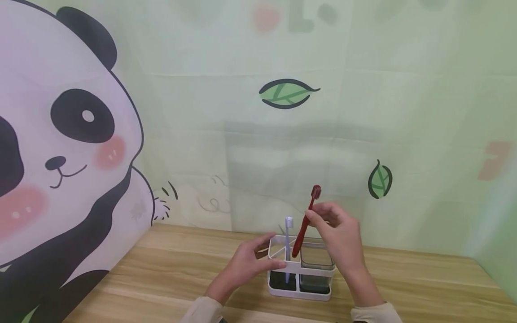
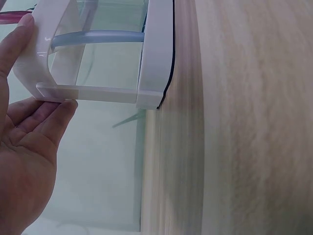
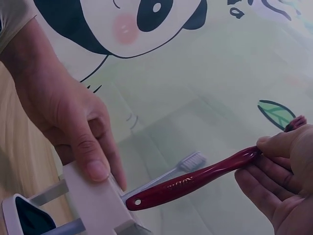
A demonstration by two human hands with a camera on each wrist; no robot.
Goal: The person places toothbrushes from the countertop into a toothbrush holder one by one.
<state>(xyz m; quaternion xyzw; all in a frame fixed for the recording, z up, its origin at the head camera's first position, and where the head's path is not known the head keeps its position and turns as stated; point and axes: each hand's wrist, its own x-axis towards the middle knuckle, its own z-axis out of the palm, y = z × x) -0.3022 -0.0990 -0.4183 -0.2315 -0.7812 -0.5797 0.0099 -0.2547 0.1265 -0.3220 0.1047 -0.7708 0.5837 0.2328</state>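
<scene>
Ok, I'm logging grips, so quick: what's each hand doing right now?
Left hand: closed, holding the white holder between thumb and fingers.
Right hand: closed, pinching the red toothbrush near its head.

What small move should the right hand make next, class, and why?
Probably lower the red toothbrush into the white holder: the right hand pinches it bristles up, its lower end is at the holder's top, the left hand grips the holder, and a pale toothbrush stands inside.
</scene>
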